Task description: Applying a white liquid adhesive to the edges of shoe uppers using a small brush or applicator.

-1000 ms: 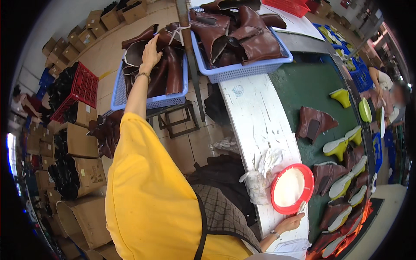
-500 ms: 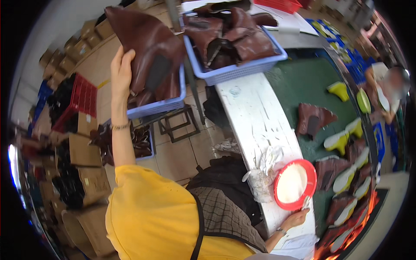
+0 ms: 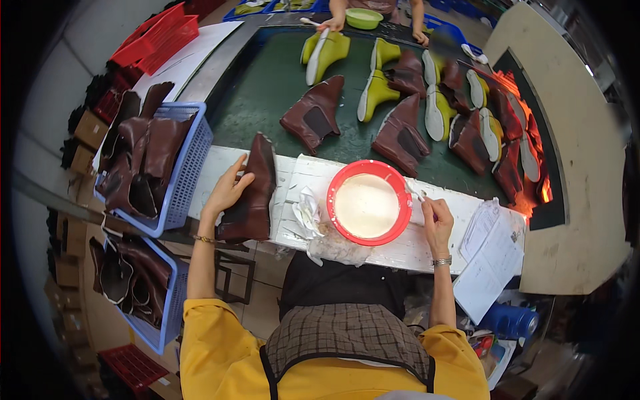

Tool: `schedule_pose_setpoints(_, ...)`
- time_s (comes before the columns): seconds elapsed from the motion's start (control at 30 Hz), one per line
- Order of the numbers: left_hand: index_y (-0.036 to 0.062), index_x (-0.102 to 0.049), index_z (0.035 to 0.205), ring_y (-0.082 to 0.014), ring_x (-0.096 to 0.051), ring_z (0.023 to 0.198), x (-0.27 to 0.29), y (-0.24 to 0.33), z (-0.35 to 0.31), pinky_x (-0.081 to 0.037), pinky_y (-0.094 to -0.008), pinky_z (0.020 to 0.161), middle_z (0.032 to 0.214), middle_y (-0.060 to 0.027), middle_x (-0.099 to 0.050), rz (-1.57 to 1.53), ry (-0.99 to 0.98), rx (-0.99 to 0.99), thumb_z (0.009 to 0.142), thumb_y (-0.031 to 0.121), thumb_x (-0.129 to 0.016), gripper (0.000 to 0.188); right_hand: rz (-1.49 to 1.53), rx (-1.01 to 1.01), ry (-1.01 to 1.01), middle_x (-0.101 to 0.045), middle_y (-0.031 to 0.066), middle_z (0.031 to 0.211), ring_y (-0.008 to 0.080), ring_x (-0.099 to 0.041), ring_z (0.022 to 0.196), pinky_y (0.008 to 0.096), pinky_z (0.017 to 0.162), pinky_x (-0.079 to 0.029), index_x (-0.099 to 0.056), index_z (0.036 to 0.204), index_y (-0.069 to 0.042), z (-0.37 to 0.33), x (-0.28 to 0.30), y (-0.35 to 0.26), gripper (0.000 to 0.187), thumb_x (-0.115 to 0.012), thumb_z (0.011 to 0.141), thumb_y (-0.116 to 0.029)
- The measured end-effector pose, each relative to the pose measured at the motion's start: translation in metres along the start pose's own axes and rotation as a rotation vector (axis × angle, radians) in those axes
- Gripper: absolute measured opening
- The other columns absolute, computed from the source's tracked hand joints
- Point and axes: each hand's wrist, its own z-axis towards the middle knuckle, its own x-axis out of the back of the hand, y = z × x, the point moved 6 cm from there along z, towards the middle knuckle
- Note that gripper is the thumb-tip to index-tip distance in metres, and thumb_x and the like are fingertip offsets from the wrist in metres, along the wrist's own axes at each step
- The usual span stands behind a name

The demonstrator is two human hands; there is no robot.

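Observation:
A brown leather boot upper (image 3: 257,193) with an elastic panel out of sight lies on the white board (image 3: 285,200), left of the bowl. My left hand (image 3: 227,191) is closed on its left edge, thumb on top. Right of it stands a red bowl (image 3: 404,219) filled with creamy white liquid, probably glue. Between the fingers of my right hand (image 3: 438,225) is a thin brush (image 3: 415,191), its end by the bowl's right rim; its tip is hard to make out. Crumpled, glue-smeared paper (image 3: 308,213) sits against the bowl's left side.
Blue baskets of brown uppers, one upper (image 3: 189,170) and one lower (image 3: 175,303), stand at left. Beyond the board, a green belt (image 3: 257,87) carries brown uppers and yellow-green lasts (image 3: 377,93) toward a glowing heater opening (image 3: 543,180). Across it, a co-worker's hand (image 3: 331,24) touches a last.
My left hand has brought the boot upper from over the left basket onto the white board. My view has swung right to face the belt. The right hand keeps the brush by the bowl.

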Motion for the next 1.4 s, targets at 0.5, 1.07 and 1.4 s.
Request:
schedule_pose_setpoints(0.5,-0.0067,-0.069,0.112,-0.0167,-0.07,0.084,0.01,0.108,-0.02,-0.055,-0.029,0.077,0.095,-0.0109,-0.075,-0.134,0.239,0.036,0.076,0.006,-0.073,0.038,-0.571,0.222,-0.26,-0.064,0.0037,0.081,0.0241,-0.066,0.07,0.038,0.06,-0.05,-0.078,0.094,-0.014,0.026,-0.022,-0.088,0.012,-0.075,0.086,-0.022)
schedule_pose_setpoints(1.07,-0.0045,-0.074,0.103,-0.0077,-0.065,0.079,-0.07,0.216,-0.035,-0.053,-0.0242,0.072,0.091,-0.003,-0.074,-0.352,-0.434,0.133,0.087,0.005,-0.076,0.019,-0.05,0.449,-0.224,-0.066,-0.0039,0.087,0.0094,-0.057,0.075,0.0309,0.082,-0.033,-0.079,0.095,-0.015,0.058,-0.01,-0.147,0.017,-0.085,0.079,-0.02)
schedule_pose_setpoints(1.4,-0.0035,-0.074,0.099,-0.0071,-0.065,0.078,-0.067,0.21,-0.034,-0.053,-0.0237,0.071,0.089,-0.0025,-0.074,-0.407,-0.37,0.086,0.087,0.004,-0.076,0.014,-0.049,0.378,-0.2,-0.065,-0.0025,0.085,0.0102,-0.056,0.078,0.0303,0.084,-0.035,-0.08,0.092,-0.013,0.053,-0.011,-0.149,0.014,-0.085,0.08,-0.018)
